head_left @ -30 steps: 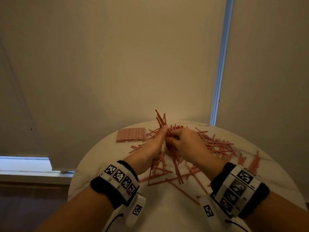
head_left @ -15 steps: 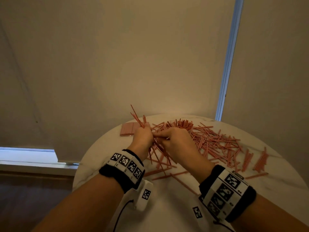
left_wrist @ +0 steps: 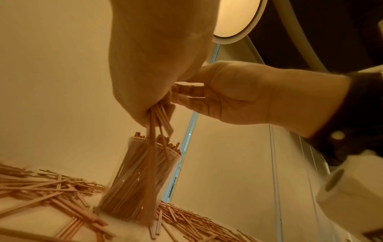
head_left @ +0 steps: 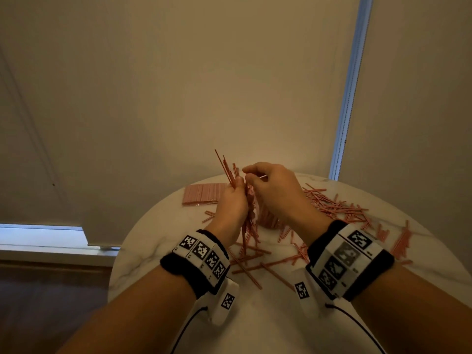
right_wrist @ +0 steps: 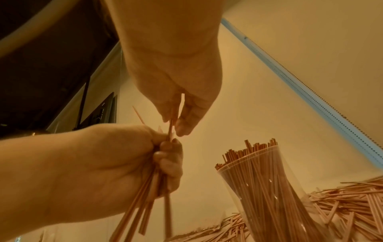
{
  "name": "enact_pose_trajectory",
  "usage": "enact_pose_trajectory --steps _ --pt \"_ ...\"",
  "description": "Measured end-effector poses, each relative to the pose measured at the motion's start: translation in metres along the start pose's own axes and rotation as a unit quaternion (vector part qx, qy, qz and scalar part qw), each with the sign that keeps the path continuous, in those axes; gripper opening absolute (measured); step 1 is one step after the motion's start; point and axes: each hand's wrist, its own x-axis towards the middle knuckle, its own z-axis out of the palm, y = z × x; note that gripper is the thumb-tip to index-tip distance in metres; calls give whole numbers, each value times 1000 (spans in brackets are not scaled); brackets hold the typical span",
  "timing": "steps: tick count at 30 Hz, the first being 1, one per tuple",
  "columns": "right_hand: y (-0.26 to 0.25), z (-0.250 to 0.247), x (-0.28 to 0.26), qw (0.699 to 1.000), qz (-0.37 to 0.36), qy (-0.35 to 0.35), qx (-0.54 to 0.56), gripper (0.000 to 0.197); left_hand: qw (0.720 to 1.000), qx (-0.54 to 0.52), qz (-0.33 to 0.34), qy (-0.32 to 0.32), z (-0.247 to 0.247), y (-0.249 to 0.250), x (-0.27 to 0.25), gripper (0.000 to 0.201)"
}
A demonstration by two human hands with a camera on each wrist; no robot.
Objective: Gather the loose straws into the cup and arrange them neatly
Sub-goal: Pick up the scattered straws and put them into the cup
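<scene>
My left hand (head_left: 238,186) grips a bundle of thin pink straws (head_left: 226,167) upright above the table; their lower ends hang below the fist (right_wrist: 145,204). My right hand (head_left: 249,175) is just right of it and pinches one straw (right_wrist: 173,117) at the top of that bundle, between thumb and fingers. The clear plastic cup (left_wrist: 143,173) stands on the table under the hands, packed with upright straws (right_wrist: 259,176). In the head view the cup (head_left: 267,221) is mostly hidden behind my right hand. Several loose straws (head_left: 334,206) lie scattered around it.
The round white marble table (head_left: 268,325) stands against a beige blind. A flat pack of straws (head_left: 203,194) lies at the back left. More loose straws lie near the front (head_left: 255,264) and at the right edge (head_left: 401,244).
Both hands have risen from the pile on the table. The left hand's bundle now stands more upright, and the right hand has moved up to pinch a straw at its top.
</scene>
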Motion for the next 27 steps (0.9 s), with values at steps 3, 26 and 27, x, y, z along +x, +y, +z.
enact_pose_trajectory --steps 3,26,27 --pt "0 -4 -8 992 45 -81 -86 37 999 -27 20 20 -4 2 3 66" --pt "3 -31 7 996 57 -67 -22 39 932 259 82 -239 -8 0 -22 45" --pt "2 -32 9 993 57 -92 -50 30 931 257 81 -247 -7 0 -23 40"
